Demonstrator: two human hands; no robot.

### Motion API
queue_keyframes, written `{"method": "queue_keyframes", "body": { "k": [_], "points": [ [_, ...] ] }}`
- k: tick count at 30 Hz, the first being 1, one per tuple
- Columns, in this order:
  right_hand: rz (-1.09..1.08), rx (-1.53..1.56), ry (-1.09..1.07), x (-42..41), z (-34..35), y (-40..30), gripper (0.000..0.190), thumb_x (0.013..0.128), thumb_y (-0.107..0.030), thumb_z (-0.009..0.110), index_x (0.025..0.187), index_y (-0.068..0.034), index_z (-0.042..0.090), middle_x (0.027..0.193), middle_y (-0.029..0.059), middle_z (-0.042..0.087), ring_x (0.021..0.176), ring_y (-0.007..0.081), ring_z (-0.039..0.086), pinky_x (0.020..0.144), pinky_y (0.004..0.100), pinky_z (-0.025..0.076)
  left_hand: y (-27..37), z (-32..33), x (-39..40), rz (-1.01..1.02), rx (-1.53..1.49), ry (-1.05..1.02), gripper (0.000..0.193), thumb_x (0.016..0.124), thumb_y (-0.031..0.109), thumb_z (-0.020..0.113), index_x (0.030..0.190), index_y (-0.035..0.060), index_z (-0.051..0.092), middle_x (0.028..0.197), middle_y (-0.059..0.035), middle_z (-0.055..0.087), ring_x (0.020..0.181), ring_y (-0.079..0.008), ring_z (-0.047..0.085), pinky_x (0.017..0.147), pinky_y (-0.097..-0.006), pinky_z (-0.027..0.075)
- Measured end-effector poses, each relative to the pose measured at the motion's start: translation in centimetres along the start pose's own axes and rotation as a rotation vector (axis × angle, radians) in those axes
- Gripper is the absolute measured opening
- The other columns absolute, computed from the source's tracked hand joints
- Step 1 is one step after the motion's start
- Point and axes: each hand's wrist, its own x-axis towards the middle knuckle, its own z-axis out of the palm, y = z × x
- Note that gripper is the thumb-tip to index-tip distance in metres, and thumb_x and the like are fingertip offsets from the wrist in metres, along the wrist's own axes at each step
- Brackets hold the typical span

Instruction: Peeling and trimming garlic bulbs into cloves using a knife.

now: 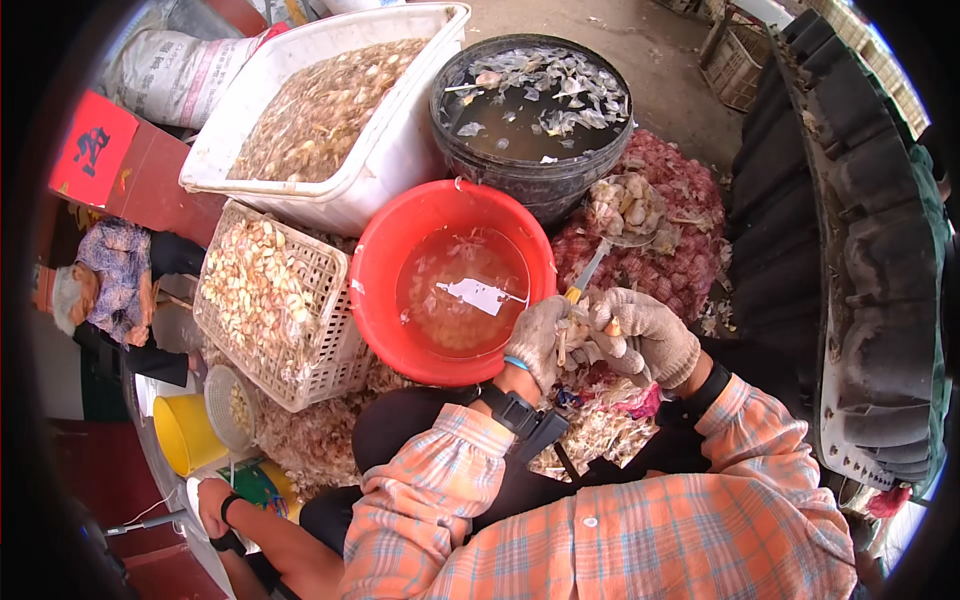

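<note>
Both of my hands wear dirty knit gloves and meet just right of the red basin (pixel 454 281). My left hand (pixel 540 337) grips a garlic bulb (pixel 574 334) with a stalk pointing down. Curled fingers of my right hand (pixel 649 337) close on the bulb's right side. A small orange-brown tip shows there; I cannot tell whether it is a clove or a bare fingertip. Just above my left hand is a yellow-handled metal tool (pixel 590 268). It reaches up to a scoop of garlic bulbs (pixel 626 206), which rests on a red mesh sack of garlic (pixel 675 225).
Peeled cloves fill a plastic crate (pixel 259 300) left of the basin. Behind stand a white tub (pixel 390 142) of garlic and a black bucket (pixel 525 176) of water with skins. A corrugated dark barrier (pixel 780 247) bounds the right. Another person (pixel 112 277) sits left; another person's arm (pixel 262 517) is lower left.
</note>
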Motion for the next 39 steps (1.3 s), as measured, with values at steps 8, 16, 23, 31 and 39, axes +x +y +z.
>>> {"method": "queue_keyframes", "body": {
  "k": [8, 16, 23, 31, 39],
  "points": [
    [-0.019, -0.445, 0.368, 0.0, -0.3, -1.1, 0.014, 0.089, -0.013, 0.058, 0.1, -0.004, 0.056, 0.077, 0.0091, 0.063, 0.055, 0.0131, 0.059, 0.04, 0.0223, 0.043, -1.0, -1.2, 1.7, 0.069, -0.104, -0.108, 0.021, 0.087, 0.021, 0.056, 0.089, -0.0002, 0.059, 0.07, -0.0045, 0.057, 0.055, -0.0145, 0.052, 0.05, -0.0261, 0.044],
    [-0.343, -1.313, 0.175, 0.9, -0.8, 2.5, 0.029, 0.089, -0.027, 0.065, 0.106, -0.006, 0.056, 0.08, 0.0106, 0.063, 0.074, 0.0242, 0.065, 0.068, 0.0358, 0.05, -1.8, -1.5, 1.4, 0.224, -0.004, -0.087, 0.018, 0.088, 0.026, 0.057, 0.087, 0.008, 0.059, 0.066, 0.0001, 0.052, 0.057, -0.0089, 0.049, 0.049, -0.0246, 0.041],
    [-0.321, -1.267, 0.108, 1.2, -1.5, 3.4, 0.028, 0.089, -0.029, 0.064, 0.103, -0.006, 0.055, 0.081, 0.0134, 0.063, 0.077, 0.028, 0.065, 0.068, 0.0365, 0.049, -1.9, -1.9, 2.2, 0.299, 0.438, 0.106, 0.039, 0.09, 0.047, 0.052, 0.072, 0.0126, 0.051, 0.058, 0.0008, 0.045, 0.048, -0.0114, 0.044, 0.045, -0.0262, 0.038],
    [-0.29, -1.541, 0.315, 0.7, 0.9, 3.7, 0.023, 0.09, -0.026, 0.058, 0.103, -0.007, 0.055, 0.081, 0.0215, 0.063, 0.079, 0.0391, 0.064, 0.067, 0.0432, 0.05, -1.9, -1.1, 2.0, 0.243, 0.377, 0.241, 0.052, 0.088, 0.055, 0.051, 0.078, 0.0038, 0.058, 0.063, -0.0042, 0.051, 0.053, -0.0167, 0.049, 0.048, -0.0321, 0.04],
    [-0.207, -0.754, 0.322, 2.3, -2.3, 4.6, 0.021, 0.092, -0.022, 0.056, 0.104, -0.005, 0.06, 0.08, 0.0171, 0.063, 0.075, 0.0299, 0.066, 0.065, 0.0382, 0.05, -2.0, -1.2, 1.9, 0.202, 0.463, 0.206, 0.062, 0.087, 0.059, 0.05, 0.086, -0.0022, 0.062, 0.067, -0.0105, 0.058, 0.056, -0.0201, 0.056, 0.05, -0.0344, 0.044]
  ]
}}
